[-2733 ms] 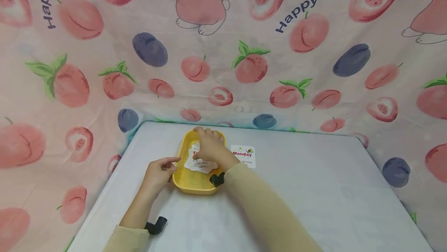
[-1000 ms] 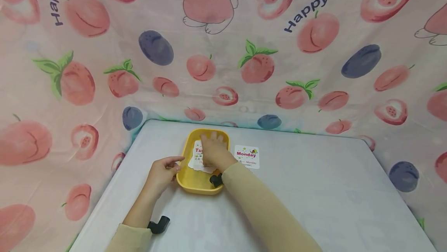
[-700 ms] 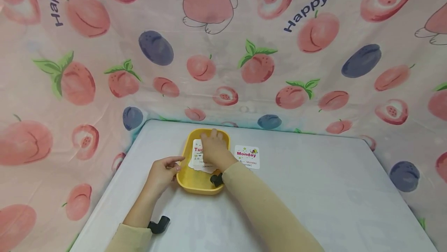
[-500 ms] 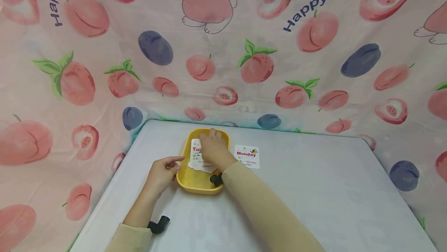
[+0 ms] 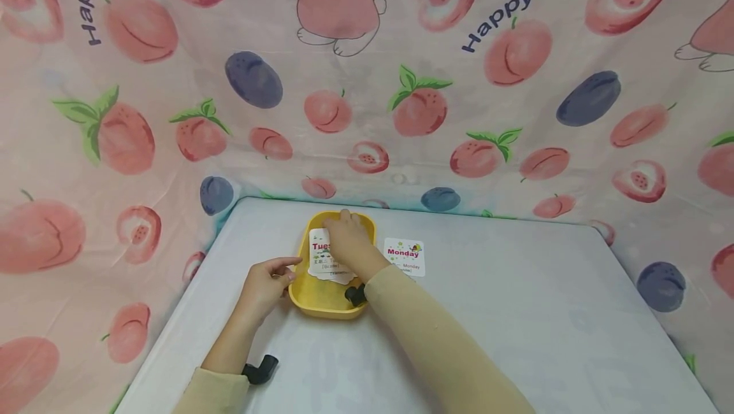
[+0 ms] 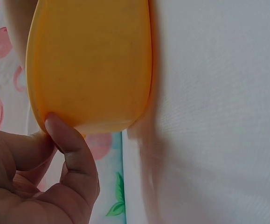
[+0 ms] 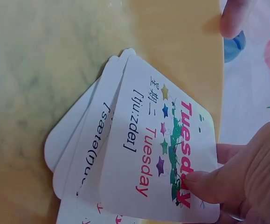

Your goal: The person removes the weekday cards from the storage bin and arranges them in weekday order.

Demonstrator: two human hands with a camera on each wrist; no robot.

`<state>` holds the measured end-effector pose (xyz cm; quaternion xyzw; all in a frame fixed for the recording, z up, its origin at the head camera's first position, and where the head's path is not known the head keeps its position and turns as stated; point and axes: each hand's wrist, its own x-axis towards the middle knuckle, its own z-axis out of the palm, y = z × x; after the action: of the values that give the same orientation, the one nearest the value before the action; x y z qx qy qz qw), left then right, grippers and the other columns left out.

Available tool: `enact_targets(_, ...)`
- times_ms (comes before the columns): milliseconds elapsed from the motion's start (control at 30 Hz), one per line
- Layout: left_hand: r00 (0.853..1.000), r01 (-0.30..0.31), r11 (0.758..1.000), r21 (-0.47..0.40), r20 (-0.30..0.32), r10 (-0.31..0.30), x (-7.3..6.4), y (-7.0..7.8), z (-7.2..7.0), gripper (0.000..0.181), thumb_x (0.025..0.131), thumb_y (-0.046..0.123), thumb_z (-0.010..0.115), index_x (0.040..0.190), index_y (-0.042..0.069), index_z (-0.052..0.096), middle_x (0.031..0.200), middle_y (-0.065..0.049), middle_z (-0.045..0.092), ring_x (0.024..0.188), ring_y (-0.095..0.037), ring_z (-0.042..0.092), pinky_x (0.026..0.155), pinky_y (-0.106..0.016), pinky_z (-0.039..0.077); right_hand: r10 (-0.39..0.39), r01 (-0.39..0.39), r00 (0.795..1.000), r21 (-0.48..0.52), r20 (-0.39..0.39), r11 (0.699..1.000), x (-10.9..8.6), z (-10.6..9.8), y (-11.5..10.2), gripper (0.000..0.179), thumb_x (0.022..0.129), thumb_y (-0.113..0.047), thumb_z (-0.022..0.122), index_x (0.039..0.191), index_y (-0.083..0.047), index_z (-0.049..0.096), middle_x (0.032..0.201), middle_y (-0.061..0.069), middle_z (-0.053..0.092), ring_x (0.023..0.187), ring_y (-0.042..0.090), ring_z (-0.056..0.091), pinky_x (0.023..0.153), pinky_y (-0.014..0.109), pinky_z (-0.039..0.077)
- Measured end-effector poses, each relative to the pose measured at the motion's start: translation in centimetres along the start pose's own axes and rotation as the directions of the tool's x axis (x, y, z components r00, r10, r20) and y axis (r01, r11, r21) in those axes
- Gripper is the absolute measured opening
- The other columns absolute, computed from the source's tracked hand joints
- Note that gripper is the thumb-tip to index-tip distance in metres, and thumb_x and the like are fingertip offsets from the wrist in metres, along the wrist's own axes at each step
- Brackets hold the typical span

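A yellow tray point(image 5: 323, 304) with rounded corners holds a small fanned pile of white cards point(image 7: 81, 144). On top lies the white "Tuesday" card point(image 7: 141, 140), printed with coloured stars. My right hand point(image 5: 351, 245) pinches that card at its edge; in the right wrist view the thumb point(image 7: 209, 186) presses its face and fingers reach beneath. The right hand hides part of the card in the head view. At the tray's left side, my left hand point(image 5: 264, 286) grips the wall between thumb and finger, seen closely in the left wrist view against the tray's outer wall point(image 6: 93, 65).
A "Monday" card point(image 5: 404, 253) lies face up on the white table point(image 5: 516, 325), just right of the tray. Black wrist-camera mounts point(image 5: 260, 371) sit on both wrists. A fruit-printed cloth point(image 5: 367, 114) hangs behind the table and at both sides.
The right hand, first over the pile, now holds the "Tuesday" card, which has slid slightly up and left, showing more of its left side. The left hand stays at the tray's wall.
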<state>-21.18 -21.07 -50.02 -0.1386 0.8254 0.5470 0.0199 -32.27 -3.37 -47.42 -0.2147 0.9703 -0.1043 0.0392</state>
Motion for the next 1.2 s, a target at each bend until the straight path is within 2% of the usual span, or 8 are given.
enact_targets(300,1.000,0.000,1.000,-0.004,-0.001,0.000,0.0,0.0,0.1,0.035,0.100,-0.002,0.069,0.133,0.008,0.076,0.100,-0.012,0.066,0.078,-0.018,0.059,0.062,-0.024,0.055,0.012,-0.013,1.000,0.052,0.001,0.999,0.0,-0.8,-0.1,0.048,0.099,-0.008,0.073,0.144,-0.025,0.068,0.135,0.006,0.060,0.119,0.024,0.055,0.114,0.038,0.050)
enact_targets(500,1.000,0.015,1.000,-0.006,-0.002,-0.015,0.1,0.0,0.1,0.034,0.101,-0.002,0.069,0.133,0.008,0.076,0.100,-0.012,0.066,0.079,-0.019,0.060,0.063,-0.024,0.056,0.036,-0.037,0.999,0.168,0.007,0.985,0.0,-1.3,0.2,0.049,0.095,0.001,0.072,0.140,-0.020,0.071,0.133,0.006,0.064,0.124,0.022,0.061,0.118,0.038,0.050)
enact_targets(700,1.000,0.020,1.000,-0.002,-0.002,-0.020,0.0,0.1,0.1,0.035,0.101,-0.002,0.068,0.133,0.008,0.076,0.100,-0.012,0.065,0.079,-0.019,0.060,0.063,-0.024,0.055,0.072,-0.065,0.997,0.350,-0.006,0.934,-0.3,-1.6,0.8,0.047,0.092,0.008,0.068,0.132,-0.014,0.075,0.135,0.003,0.072,0.136,0.022,0.063,0.121,0.040,0.048)
enact_targets(900,0.998,0.058,0.998,0.003,0.001,-0.058,0.1,0.3,0.2,0.035,0.103,0.000,0.066,0.135,0.011,0.076,0.104,-0.012,0.064,0.078,-0.020,0.060,0.065,-0.024,0.056,0.093,-0.077,0.996,0.436,-0.016,0.897,-0.3,-1.5,1.6,0.047,0.088,0.012,0.061,0.122,-0.015,0.080,0.127,0.002,0.078,0.130,0.022,0.067,0.117,0.041,0.052)
enact_targets(1067,0.999,0.052,0.999,-0.005,0.004,-0.052,0.0,0.2,0.2,0.034,0.103,0.001,0.066,0.134,0.011,0.076,0.104,-0.012,0.065,0.078,-0.019,0.060,0.064,-0.024,0.056,0.095,-0.073,0.995,0.509,-0.018,0.857,-0.6,-1.7,2.2,0.047,0.086,0.013,0.059,0.119,-0.013,0.082,0.124,0.004,0.079,0.129,0.024,0.068,0.115,0.043,0.054)
enact_targets(1200,0.999,0.054,0.998,-0.013,0.002,-0.054,0.1,0.1,0.3,0.034,0.103,0.001,0.066,0.134,0.010,0.076,0.104,-0.012,0.065,0.079,-0.019,0.060,0.064,-0.024,0.056,0.096,-0.070,0.995,0.551,-0.019,0.831,-0.9,-2.0,2.7,0.044,0.089,0.011,0.061,0.119,-0.013,0.082,0.126,0.006,0.078,0.129,0.025,0.067,0.113,0.044,0.055)
